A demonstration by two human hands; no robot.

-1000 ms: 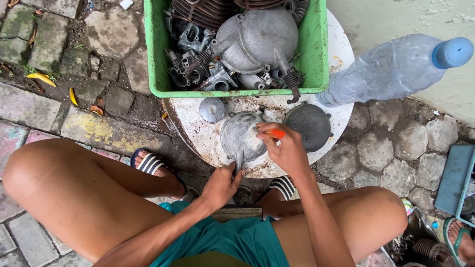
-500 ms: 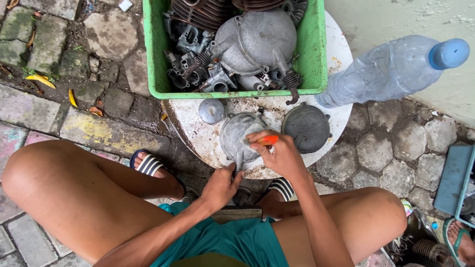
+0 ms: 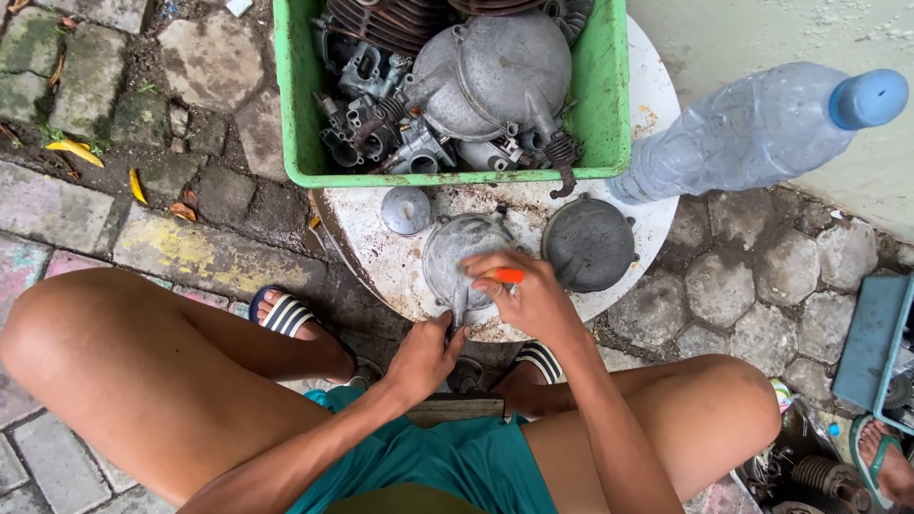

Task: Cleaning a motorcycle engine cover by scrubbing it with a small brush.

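Your round white table (image 3: 376,252) offered little bare room: a strip at its lower left edge and a patch at the upper right, beside the plastic bottle (image 3: 752,133). The green crate (image 3: 609,105), packed with engine parts, blocked the whole upper side. The small grey cap (image 3: 406,209) sat just below the crate, left of centre, and the dark round cover (image 3: 588,245) filled the right. Between them, the grey metal cover (image 3: 455,262) lay under your right hand (image 3: 533,300). Your left hand (image 3: 424,357) and both knees closed off the lower edge.
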